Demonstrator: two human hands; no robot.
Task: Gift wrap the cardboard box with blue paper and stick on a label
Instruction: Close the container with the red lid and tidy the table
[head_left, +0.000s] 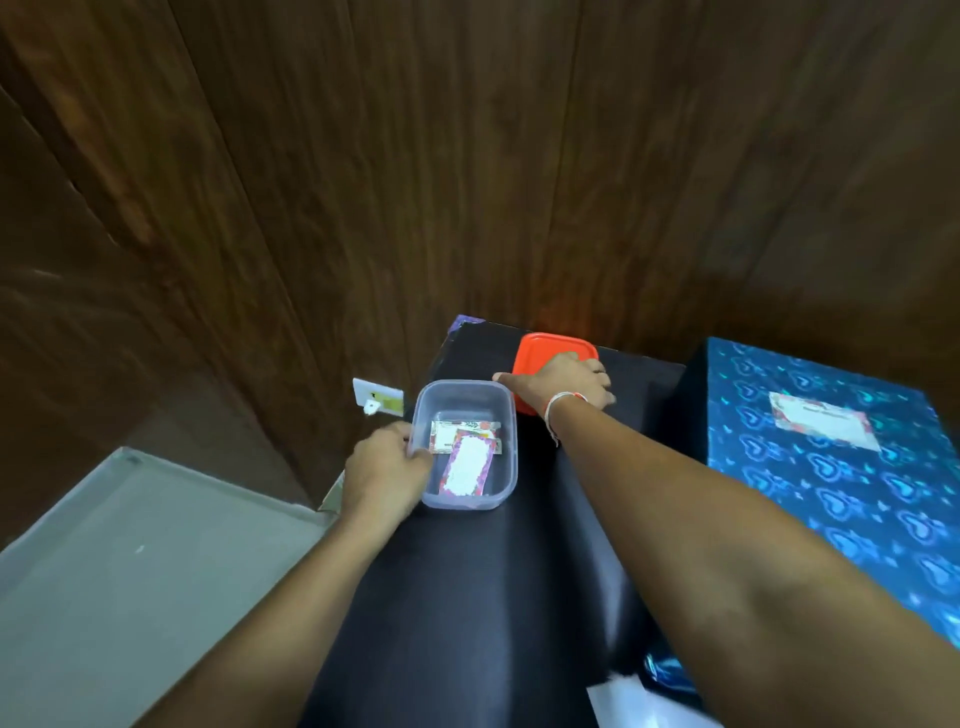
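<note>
A box wrapped in blue patterned paper (841, 483) stands at the right, with a floral label (823, 420) stuck on its top. A clear plastic container (501, 470) sits on the black table (467, 597) and holds a few floral labels (464, 457). My left hand (382, 470) grips the container's left wall, thumb over the rim. My right hand (563, 384) lies on an orange lid (545, 351) just behind the container, its fingers curled over the lid's edge.
Dark wood panelling rises behind the table. A white wall socket (377, 397) sits low on the wall at the left. Grey floor (130, 545) lies to the left. A scrap of blue paper and white sheet (654, 691) lies at the table's near edge.
</note>
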